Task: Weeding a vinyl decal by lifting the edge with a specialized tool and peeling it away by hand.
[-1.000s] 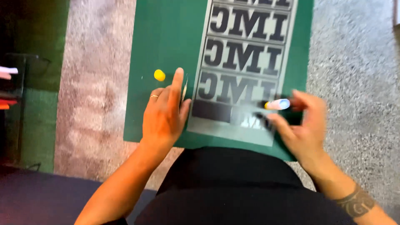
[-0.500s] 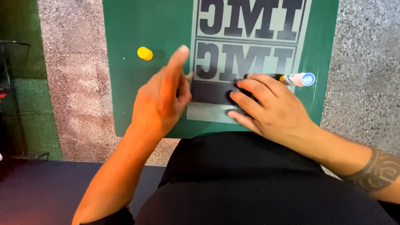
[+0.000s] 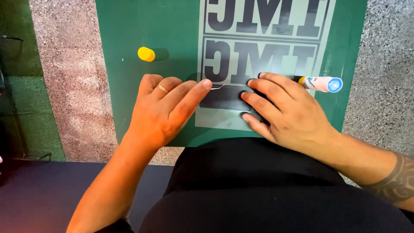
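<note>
At the far left the speckled stone bench point(image 3: 69, 86) carries a green cutting mat point(image 3: 142, 26), and on the mat a small yellow cap point(image 3: 146, 54) lies on its side, well clear of the work, likely set there so it would not roll under the hands. Just below and right of it the left hand point(image 3: 161, 110) lies flat on the mat, its fingers point(image 3: 196, 91) stretched out, close together and gripping nothing; the forefinger tip presses the left edge of a grey stencil sheet point(image 3: 222, 118), seemingly to pin that edge so the sheet cannot creep. The sheet bears rows of large dark block letters, and a solid dark strip crosses it between the two hands. A thin pale line runs from the left fingertip toward that strip, but whether it is a lifted edge or a cut cannot be told. Further right the right hand point(image 3: 289, 114) rests palm down, its fingers slightly spread and pressing the strip flat, holding nothing. Beyond its knuckles, at the sheet's right edge, a white marker with a blue end point(image 3: 322, 83) lies on the mat, just beside the hand.
</note>
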